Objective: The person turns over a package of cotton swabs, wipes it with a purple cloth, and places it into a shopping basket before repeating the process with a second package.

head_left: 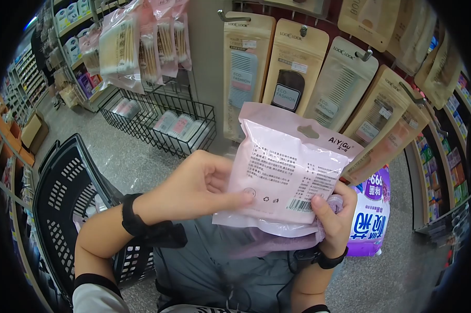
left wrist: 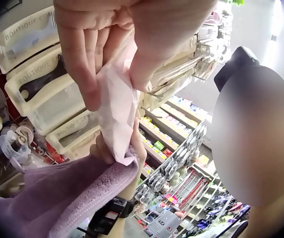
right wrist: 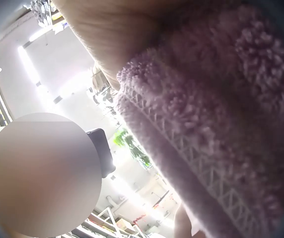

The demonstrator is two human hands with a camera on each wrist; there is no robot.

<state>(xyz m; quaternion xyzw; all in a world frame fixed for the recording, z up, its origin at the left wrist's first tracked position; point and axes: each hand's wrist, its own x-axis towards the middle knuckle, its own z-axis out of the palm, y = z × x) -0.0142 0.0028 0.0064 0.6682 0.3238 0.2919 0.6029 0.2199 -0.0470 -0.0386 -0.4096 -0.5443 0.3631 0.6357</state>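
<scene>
Both hands hold a pink plastic pack marked AiYiGu, its printed back and barcode facing up. My left hand pinches the pack's left side, thumb on top. At the lower right corner, my right hand grips the pack with its thumb beside the barcode. A fuzzy purple towel hangs beneath the pack, bunched at the right hand. In the right wrist view, the towel's stitched edge fills much of the picture and hides the fingers.
A black shopping basket stands at the left. Pink packs of cotton swabs hang above a wire basket. Packaged combs hang on hooks ahead. A purple-and-white detergent pack is beside the right hand, near shelves.
</scene>
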